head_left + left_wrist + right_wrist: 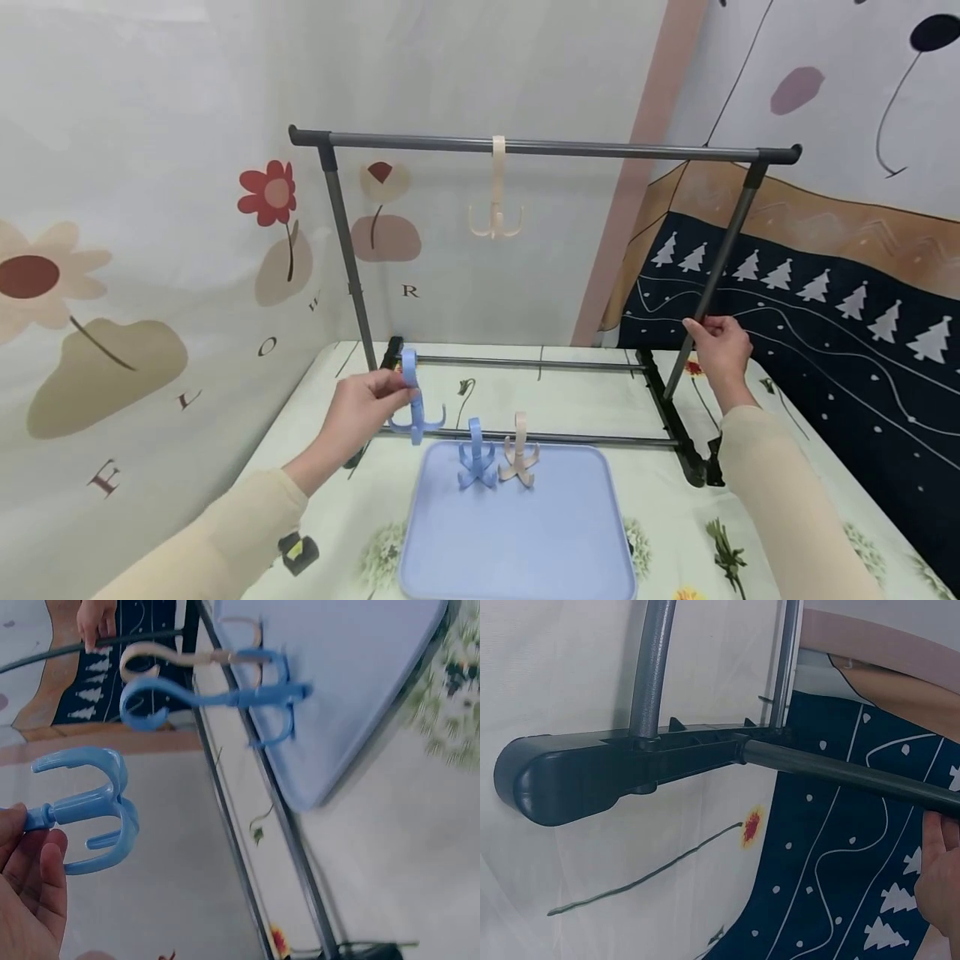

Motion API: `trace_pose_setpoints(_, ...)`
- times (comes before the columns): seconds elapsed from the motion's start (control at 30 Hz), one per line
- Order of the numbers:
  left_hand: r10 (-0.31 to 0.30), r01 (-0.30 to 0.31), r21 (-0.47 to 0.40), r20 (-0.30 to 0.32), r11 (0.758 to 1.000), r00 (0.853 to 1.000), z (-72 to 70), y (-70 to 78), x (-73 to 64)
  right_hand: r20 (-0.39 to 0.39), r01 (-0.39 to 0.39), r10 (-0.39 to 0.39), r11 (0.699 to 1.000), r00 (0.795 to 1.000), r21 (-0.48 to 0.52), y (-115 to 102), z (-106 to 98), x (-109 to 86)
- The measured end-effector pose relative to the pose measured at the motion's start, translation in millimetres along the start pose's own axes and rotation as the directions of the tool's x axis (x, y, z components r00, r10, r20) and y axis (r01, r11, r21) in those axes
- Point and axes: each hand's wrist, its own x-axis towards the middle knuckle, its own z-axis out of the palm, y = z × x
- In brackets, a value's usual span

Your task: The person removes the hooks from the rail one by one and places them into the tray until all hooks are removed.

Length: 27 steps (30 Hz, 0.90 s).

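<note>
My left hand (367,404) pinches a blue multi-prong hook (417,412) by its stem, in the air left of the tray. In the left wrist view the prongs of this blue hook (112,802) point away from the fingers. My right hand (723,354) holds the right upright (707,292) of a dark metal rack, thumb against the tube. The right wrist view catches only part of that right hand (939,877) at the tube. From the top bar (600,149) hangs a cream hook (497,187).
A light-blue tray (517,533) lies in front of the rack, with another blue hook (476,458) and a beige hook (519,454) at its far edge. A dark object (298,553) with a yellow patch sits by the left sleeve. Printed cloth covers the wall and table.
</note>
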Motion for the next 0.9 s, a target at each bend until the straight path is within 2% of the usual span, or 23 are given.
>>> trace_pose_setpoints(0.17,0.008,-0.006,-0.068,0.024,0.998,1.000,23.6,0.8,-17.9,0.002,0.004,-0.004,1.000,1.000,0.002,2,0,-2.4)
trace_pose_setpoints(0.33,0.018,-0.004,-0.134,0.098,0.991,0.995,44.3,8.4,-33.7,-0.001,0.002,-0.002,1.000,1.000,-0.002,1,-1,-1.1)
trace_pose_setpoints(0.53,0.032,0.010,-0.234,0.174,0.972,0.984,63.9,18.0,-47.7,-0.002,0.035,-0.035,0.999,0.999,0.010,-2,-1,1.9)
trace_pose_setpoints(0.77,0.102,-0.043,-0.224,0.259,0.974,0.961,96.6,14.9,-57.5,0.003,0.019,-0.019,1.000,1.000,0.015,-2,0,0.6)
trace_pose_setpoints(0.9,0.114,-0.048,-0.229,0.287,0.972,0.951,118.2,11.7,-60.2,0.001,0.005,-0.005,1.000,1.000,0.009,-1,0,-1.7)
